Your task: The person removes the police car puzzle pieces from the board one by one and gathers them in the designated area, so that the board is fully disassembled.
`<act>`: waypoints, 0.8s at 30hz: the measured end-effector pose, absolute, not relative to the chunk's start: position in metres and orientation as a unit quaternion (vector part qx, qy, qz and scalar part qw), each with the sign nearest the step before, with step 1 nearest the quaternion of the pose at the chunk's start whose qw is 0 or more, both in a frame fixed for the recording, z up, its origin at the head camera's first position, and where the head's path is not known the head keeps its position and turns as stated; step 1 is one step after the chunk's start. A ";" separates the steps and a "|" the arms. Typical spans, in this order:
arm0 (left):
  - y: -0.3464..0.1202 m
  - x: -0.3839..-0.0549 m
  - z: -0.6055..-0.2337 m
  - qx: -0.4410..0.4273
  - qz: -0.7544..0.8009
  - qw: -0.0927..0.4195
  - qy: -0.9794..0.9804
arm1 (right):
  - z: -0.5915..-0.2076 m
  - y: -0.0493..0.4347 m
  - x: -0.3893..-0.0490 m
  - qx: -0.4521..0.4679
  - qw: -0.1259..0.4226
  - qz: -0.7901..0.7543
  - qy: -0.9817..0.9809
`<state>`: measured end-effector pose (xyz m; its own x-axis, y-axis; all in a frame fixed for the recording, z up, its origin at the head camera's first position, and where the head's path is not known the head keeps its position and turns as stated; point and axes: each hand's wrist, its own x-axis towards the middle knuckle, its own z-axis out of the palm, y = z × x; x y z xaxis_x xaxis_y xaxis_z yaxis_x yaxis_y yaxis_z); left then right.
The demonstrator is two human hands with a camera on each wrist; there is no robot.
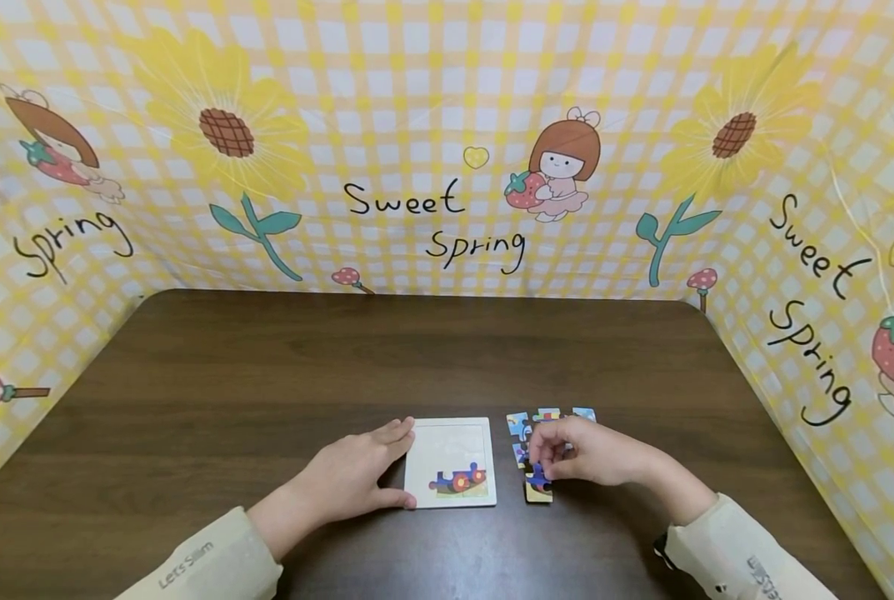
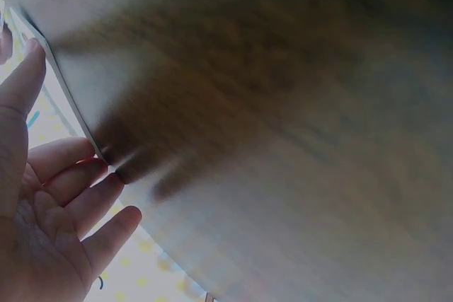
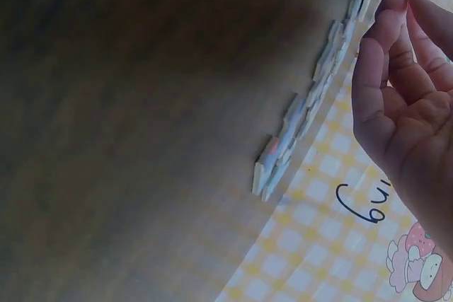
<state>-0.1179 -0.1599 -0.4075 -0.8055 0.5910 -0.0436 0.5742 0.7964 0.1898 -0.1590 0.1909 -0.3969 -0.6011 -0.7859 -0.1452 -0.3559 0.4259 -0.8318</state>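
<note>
A white square puzzle tray [image 1: 447, 442] lies on the table, with several joined pieces [image 1: 461, 482] of a blue and red train picture in its lower right part. My left hand [image 1: 352, 475] rests along the tray's left side, thumb by the near corner and fingertips by the far one. To the right of the tray, my right hand [image 1: 592, 452] pinches a puzzle piece [image 1: 539, 492], blue above and yellowish below. Its thin edge shows between thumb and fingertip in the right wrist view. Loose puzzle pieces [image 1: 517, 424] lie beyond that hand, partly hidden by it.
The dark brown wooden table [image 1: 342, 358] stretches far behind the tray. A yellow checked cloth [image 1: 402, 150] printed with flowers and figures rises along the table's back and both sides. In the right wrist view, loose pieces [image 3: 294, 122] appear edge-on in a line.
</note>
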 end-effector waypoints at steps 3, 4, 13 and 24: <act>-0.160 -0.118 -0.407 0.306 0.086 0.056 0.946 | -0.398 0.190 -0.158 -0.359 0.272 -0.391 0.802; -0.160 -0.118 -0.407 0.306 0.087 0.057 0.946 | -0.398 0.190 -0.158 -0.359 0.273 -0.389 0.803; -0.159 -0.117 -0.407 0.306 0.087 0.055 0.947 | -0.394 0.190 -0.159 -0.363 0.258 -0.370 0.816; -0.160 -0.117 -0.407 0.301 0.086 0.062 0.948 | -0.391 0.174 -0.169 -0.364 0.239 -0.363 0.824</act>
<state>-0.1166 -0.1596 -0.4071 -0.8112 0.5811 -0.0650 0.5598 0.8039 0.2008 -0.1690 0.1741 -0.3908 -0.6203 -0.7735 -0.1301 -0.4261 0.4716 -0.7720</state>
